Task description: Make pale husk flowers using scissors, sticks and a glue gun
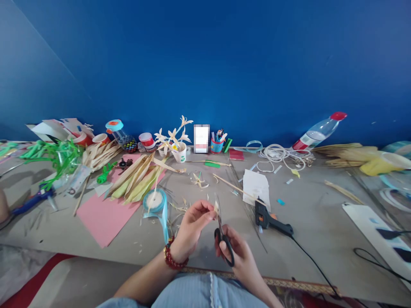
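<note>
My left hand (192,224), with a red bead bracelet at the wrist, pinches a small pale strip (216,208) that looks like dried corn husk. Black-handled scissors (221,233) are gripped in my right hand (239,252), their blades pointing away from me right beside the strip. Whether the blades touch it, I cannot tell. Just beyond my hands lies a loose husk flower (199,181). Further back, several similar flowers (173,136) stand in a paper cup (180,155). A blue ribbon roll (155,200) lies left of my left hand, among husk scraps.
Right of my hands, a corded glue gun (272,220) rests by a white paper (256,188); a power strip (379,239) is further right. Husks (138,179) and pink paper (104,218) lie left. Against the wall leans a bottle (317,133). Part of someone's arm (4,207) shows far left.
</note>
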Action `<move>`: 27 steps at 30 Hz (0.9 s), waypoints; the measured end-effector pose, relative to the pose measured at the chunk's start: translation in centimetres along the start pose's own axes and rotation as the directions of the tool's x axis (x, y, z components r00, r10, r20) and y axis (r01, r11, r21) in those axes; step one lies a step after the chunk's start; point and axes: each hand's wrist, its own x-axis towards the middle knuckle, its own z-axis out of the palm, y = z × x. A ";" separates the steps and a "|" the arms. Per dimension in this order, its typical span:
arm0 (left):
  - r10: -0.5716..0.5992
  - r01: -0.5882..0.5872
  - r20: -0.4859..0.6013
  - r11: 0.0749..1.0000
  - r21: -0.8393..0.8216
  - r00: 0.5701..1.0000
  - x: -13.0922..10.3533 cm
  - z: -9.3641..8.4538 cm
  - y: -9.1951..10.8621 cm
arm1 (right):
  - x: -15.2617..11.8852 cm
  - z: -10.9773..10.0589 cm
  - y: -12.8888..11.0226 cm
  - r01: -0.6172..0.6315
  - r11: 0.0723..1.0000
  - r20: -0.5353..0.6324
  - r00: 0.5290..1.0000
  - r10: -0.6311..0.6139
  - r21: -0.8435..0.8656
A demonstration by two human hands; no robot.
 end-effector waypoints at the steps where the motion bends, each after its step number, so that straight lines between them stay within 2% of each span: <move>1: -0.001 0.001 0.001 1.000 0.001 1.000 0.0 0.0 0.0 | 0.0 0.0 0.0 0.001 1.000 -0.001 1.000 -0.001 -0.001; 12: -0.015 0.015 0.023 1.000 0.006 1.000 0.0 -0.2 0.1 | -0.3 -0.2 0.9 -0.047 0.998 -0.014 0.999 0.048 0.043; 19: -0.027 0.027 -0.005 0.999 0.027 1.000 0.0 0.0 0.6 | -0.1 -0.5 0.6 -0.051 0.998 -0.013 0.999 0.052 0.038; 27: -0.037 0.037 0.023 0.999 0.013 0.999 0.1 -0.2 0.3 | -0.3 -0.4 0.3 -0.032 0.998 0.009 0.999 0.031 0.062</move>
